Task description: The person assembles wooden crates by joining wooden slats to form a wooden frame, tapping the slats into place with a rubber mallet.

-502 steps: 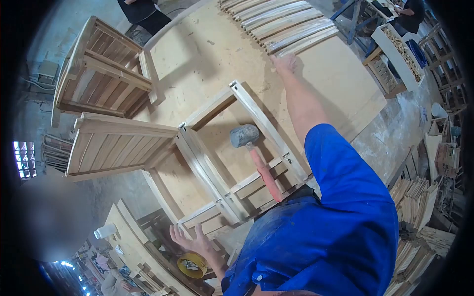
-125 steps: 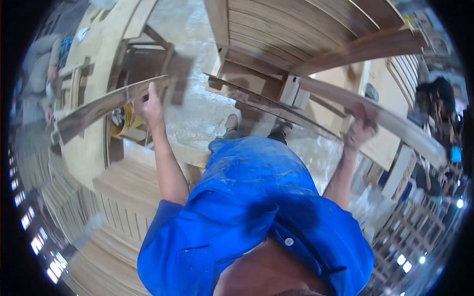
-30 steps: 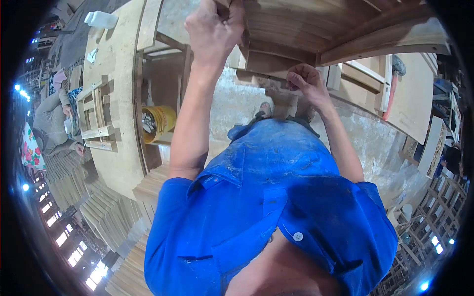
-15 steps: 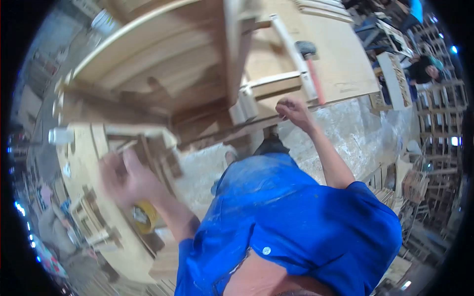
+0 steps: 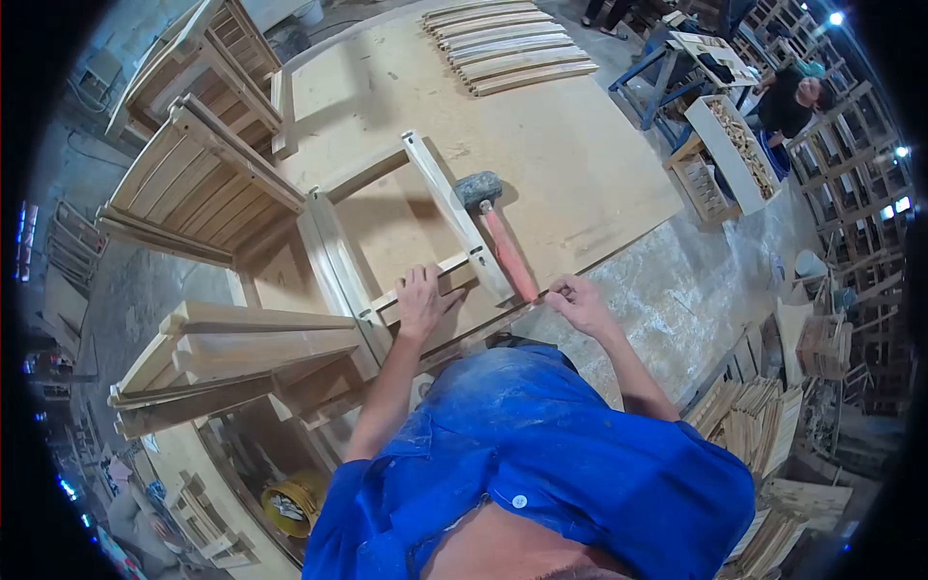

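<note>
A wooden frame (image 5: pixel 448 205) of pale rails lies flat on the plywood workbench (image 5: pixel 599 174). My left hand (image 5: pixel 422 304) is closed over its near rail, thumb apart from the fingers. To the right of the frame lies a mallet (image 5: pixel 505 246) with a dark head and a red handle, its handle end at the bench edge. Just beside that end, my right hand (image 5: pixel 582 307) has thumb and fingers pinched together; whatever is between them is too small to make out. Slatted wooden assemblies (image 5: pixel 198 179) stand left of the frame, close to my left arm.
Curved wooden slats (image 5: pixel 507 43) lie in a row at the bench's far end. A box of small wooden pieces (image 5: pixel 739 145) stands at right, near a seated person (image 5: pixel 788 101). A yellow bucket (image 5: pixel 290 503) sits at lower left. Stacked wood (image 5: pixel 754 425) lies at right.
The large wooden assembly that loomed close at upper left now stands on the left side. My left hand has moved from the lower left onto the frame's rail. My right hand stays pinched.
</note>
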The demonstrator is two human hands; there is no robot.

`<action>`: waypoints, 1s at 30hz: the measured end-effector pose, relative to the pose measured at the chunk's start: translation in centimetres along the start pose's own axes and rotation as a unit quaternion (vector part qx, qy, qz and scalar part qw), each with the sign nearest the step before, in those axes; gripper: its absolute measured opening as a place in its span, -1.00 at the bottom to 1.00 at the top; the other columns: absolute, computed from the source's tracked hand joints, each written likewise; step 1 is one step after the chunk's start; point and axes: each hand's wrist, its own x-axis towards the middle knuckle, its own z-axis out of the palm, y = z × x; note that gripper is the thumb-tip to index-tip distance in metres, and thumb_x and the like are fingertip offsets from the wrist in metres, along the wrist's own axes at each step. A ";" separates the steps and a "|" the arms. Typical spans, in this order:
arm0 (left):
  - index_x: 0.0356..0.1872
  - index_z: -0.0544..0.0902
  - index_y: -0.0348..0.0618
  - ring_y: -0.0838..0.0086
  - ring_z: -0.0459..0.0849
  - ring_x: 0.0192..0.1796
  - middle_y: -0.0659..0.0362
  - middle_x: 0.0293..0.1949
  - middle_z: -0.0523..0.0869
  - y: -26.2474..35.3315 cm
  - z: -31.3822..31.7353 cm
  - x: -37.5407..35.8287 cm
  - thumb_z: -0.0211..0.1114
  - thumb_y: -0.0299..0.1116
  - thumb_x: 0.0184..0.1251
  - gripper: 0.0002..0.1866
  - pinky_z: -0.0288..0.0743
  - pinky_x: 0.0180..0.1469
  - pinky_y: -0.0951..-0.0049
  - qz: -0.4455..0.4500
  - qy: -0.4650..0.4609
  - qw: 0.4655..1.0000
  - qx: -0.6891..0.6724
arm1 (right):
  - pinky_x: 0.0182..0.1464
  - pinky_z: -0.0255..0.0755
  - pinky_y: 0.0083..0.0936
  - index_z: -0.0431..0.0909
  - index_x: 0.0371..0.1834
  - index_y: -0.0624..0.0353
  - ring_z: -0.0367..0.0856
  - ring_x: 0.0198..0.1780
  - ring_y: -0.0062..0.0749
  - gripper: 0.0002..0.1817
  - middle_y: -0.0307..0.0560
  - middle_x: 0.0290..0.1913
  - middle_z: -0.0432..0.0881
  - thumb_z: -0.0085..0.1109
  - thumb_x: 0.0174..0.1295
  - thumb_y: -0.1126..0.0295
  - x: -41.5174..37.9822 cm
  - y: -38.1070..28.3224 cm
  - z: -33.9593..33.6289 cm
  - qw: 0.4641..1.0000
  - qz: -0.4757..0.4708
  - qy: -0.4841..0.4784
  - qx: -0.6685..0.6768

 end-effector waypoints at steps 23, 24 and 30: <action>0.08 0.51 -0.25 0.25 0.68 -0.11 0.04 -0.12 0.64 7.3 -41.7 -10.8 0.00 0.15 0.53 -0.42 0.62 -0.02 0.22 -0.113 0.522 0.546 -0.645 | 0.02 0.61 -0.15 0.32 0.29 0.29 0.66 -0.02 -0.10 -0.41 0.09 0.01 0.59 0.06 0.37 0.08 10.9 -39.3 10.6 0.740 -0.167 -0.412 0.505; 0.12 0.50 -0.24 0.26 0.69 -0.06 0.04 -0.09 0.65 5.1 -42.7 -11.6 0.04 0.14 0.52 -0.43 0.62 0.03 0.21 -0.171 0.564 0.556 -0.586 | 0.05 0.60 -0.17 0.37 0.24 0.28 0.67 -0.05 -0.19 -0.48 0.01 -0.06 0.61 0.16 0.33 0.19 10.8 -41.9 11.9 0.755 -0.149 -0.405 0.493; 0.10 0.50 -0.05 0.47 0.70 -0.15 0.19 -0.16 0.69 -3.7 -44.7 -12.9 0.14 0.16 0.47 -0.50 0.57 -0.20 0.44 -0.278 0.558 0.590 -0.514 | 0.08 0.55 -0.27 0.39 0.17 0.26 0.63 -0.03 -0.33 -0.39 -0.02 0.00 0.57 0.29 0.19 0.06 13.7 -47.3 20.5 0.773 -0.101 -0.474 0.408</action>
